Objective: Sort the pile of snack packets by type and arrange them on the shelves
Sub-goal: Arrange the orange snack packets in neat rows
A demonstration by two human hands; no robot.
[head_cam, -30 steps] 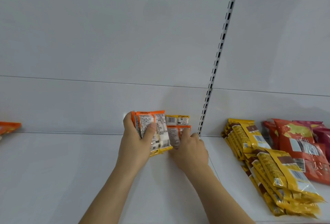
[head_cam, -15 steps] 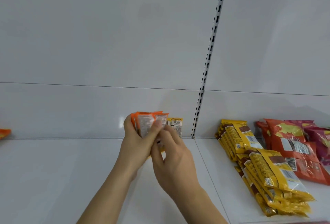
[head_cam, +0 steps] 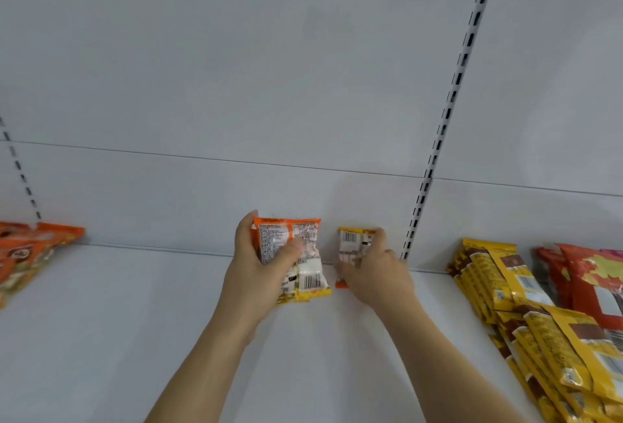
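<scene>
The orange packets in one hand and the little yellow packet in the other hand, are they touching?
Apart. The head view shows white shelf back between the orange packets in the left hand and the yellow packet under the right hand.

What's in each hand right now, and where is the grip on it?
Left hand holds a stack of orange packets around the middle, thumb across the front. Right hand holds a single yellow-topped packet by its right side.

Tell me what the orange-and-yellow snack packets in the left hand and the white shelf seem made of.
Orange-and-yellow snack packets: likely thin glossy plastic film; they crinkle and catch glare under the left hand. White shelf: smooth, matte, probably painted metal, though the look alone cannot confirm it.
</scene>
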